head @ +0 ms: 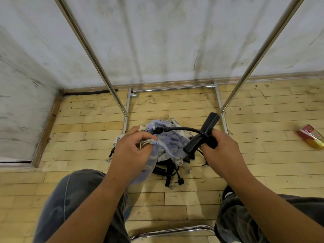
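Observation:
A pale blue and white drawstring bag (168, 146) hangs above the wooden floor in front of my knees. My left hand (133, 151) pinches its gathered rim and the cream drawstring cords. My right hand (222, 148) grips a long black power brick (203, 134) held slantwise beside the bag's mouth. A black cable (184, 129) arcs from the brick to a plug at the bag's opening. More black cables and plugs (171, 174) lie on the floor beneath the bag, partly hidden by it.
A chrome clothes rack (129, 102) stands ahead, its uprights rising left and right and its base rails on the floor by the wall. A red and yellow packet (311, 138) lies at the far right. A chrome chair edge (171, 231) sits between my legs.

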Demonstrator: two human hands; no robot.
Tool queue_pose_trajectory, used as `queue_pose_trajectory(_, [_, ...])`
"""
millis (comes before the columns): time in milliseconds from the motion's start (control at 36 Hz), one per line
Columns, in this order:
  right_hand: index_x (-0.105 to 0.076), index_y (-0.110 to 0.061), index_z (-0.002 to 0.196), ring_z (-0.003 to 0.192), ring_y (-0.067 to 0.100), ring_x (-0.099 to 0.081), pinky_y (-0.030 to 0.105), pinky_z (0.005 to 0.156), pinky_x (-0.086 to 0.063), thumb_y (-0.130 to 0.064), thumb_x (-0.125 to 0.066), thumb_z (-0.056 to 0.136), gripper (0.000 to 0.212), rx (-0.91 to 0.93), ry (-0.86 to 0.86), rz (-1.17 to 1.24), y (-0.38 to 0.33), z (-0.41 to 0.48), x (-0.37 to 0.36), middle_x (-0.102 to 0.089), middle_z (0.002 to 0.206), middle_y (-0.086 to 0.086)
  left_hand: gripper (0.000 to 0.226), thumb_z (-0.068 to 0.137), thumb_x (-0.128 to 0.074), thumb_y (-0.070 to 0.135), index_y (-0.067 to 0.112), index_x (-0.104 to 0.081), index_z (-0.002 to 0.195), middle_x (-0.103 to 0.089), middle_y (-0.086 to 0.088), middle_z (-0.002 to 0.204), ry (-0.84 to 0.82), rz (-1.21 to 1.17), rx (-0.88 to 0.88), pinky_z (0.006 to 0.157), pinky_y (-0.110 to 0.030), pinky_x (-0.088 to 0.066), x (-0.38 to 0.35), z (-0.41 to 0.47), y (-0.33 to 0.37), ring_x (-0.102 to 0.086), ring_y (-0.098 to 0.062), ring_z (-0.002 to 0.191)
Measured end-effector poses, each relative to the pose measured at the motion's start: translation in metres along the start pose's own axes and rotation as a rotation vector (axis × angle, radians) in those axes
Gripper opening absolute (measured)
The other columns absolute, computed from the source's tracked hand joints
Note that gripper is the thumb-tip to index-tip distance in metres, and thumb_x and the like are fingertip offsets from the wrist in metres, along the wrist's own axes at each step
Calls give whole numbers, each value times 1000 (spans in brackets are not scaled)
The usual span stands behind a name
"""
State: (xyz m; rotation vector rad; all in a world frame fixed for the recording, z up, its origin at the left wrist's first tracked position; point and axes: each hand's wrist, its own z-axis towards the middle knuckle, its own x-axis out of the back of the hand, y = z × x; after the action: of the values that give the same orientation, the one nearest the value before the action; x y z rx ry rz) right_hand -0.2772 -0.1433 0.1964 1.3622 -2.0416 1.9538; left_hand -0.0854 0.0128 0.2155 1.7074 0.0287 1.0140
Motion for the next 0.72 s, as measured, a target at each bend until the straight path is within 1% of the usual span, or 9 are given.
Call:
queue_pose_trajectory(83, [-68,-27,99,71,21,-60,27,58,-43,-24,-65,96,5,23,14,-73,7,3,-1,-62,85,4,33,92,-67,1,33,-73,90,-55,6,90,16,17,-9,53,-21,-38,0,0,-2,-52,-20,66])
queue_pose_trajectory(139, [-68,-29,102,72,21,-61,25,59,-42,-23,-65,94,10,28,16,-99,11,4,-1,-62,84,4,30,91,-67,1,31,-74,90,-57,6,92,30,24,-9,55,-22,-42,0,1,-2,-55,-20,71])
queue_pose_trajectory(250, [-67,-30,97,73,23,-60,25,58,-40,-23,-65,93,9,31,17,-134,14,5,-2,-61,81,5,30,90,-70,3,32,-75,90,-62,5,99,46,41,-31,65,-21,-47,1,2,-3,-61,-15,81])
queue_pose_trajectory(361, [-71,-28,106,74,23,-61,30,60,-47,-24,-67,94,13,31,29,-95,8,4,-2,-63,85,5,31,91,-72,6,37,-76,93,-66,-1,114,22,48,-8,74,-17,-44,1,3,-8,-65,-20,101])
queue_pose_trajectory(417, [-72,-25,110,78,22,-61,34,64,-50,-25,-68,95,15,40,23,-63,2,2,-2,-63,87,4,30,90,-72,7,36,-77,92,-64,9,105,0,45,-19,76,-15,-43,-1,2,-8,-65,-19,101])
queue_pose_trajectory(500, [-73,-29,107,79,19,-61,33,65,-51,-27,-71,95,13,53,11,35,-8,-3,-1,-65,89,2,24,91,-72,10,32,-79,95,-59,16,97,-35,47,-24,83,-20,-45,-3,1,-6,-63,-28,109])
queue_pose_trajectory(556, [-69,-41,95,81,17,-61,30,67,-53,-29,-71,94,12,47,15,128,-15,-4,0,-68,90,-1,24,90,-71,8,30,-80,95,-58,20,92,-49,38,-21,78,-8,-41,-4,1,-4,-62,-16,94])
queue_pose_trajectory(639, [-66,-50,87,77,8,-58,10,60,-46,-32,-72,94,21,41,6,215,-23,-5,0,-68,84,-4,26,89,-70,4,27,-81,95,-58,19,88,-74,9,-20,68,-2,-38,-3,0,3,-58,4,79])
queue_pose_trajectory(722, [-69,-45,85,69,9,-57,12,55,-44,-34,-73,93,15,37,-22,209,-24,-4,-2,-68,83,-10,26,90,-70,10,34,-80,96,-62,13,101,-103,28,-5,78,-1,-39,-4,1,0,-62,-1,102])
